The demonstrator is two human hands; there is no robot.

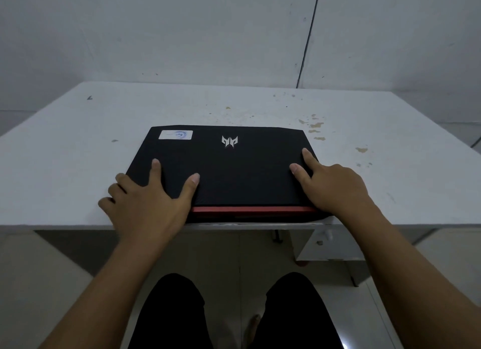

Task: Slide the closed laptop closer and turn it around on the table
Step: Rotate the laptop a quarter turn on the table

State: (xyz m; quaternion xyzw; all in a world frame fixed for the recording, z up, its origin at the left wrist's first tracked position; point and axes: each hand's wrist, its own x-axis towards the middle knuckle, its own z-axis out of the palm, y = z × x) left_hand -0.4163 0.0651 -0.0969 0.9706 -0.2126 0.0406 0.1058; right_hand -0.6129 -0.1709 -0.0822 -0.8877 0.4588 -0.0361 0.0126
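Note:
A closed black laptop [234, 166] lies flat at the near edge of the white table [78, 130], with a silver logo and a white sticker on its lid and a red strip along the side facing me. My left hand [148, 200] rests on its near left corner, thumb and forefinger on the lid, the other fingers down the left side. My right hand [335, 187] covers the near right corner, thumb and forefinger on the lid. Both hands grip the laptop's sides.
The table's surface has yellow-brown stains [316, 130] at the back right. A white wall [182, 36] stands behind the table, with a thin dark cable [308, 39] running down it. My legs in dark trousers [177, 315] and a tiled floor show below the table edge.

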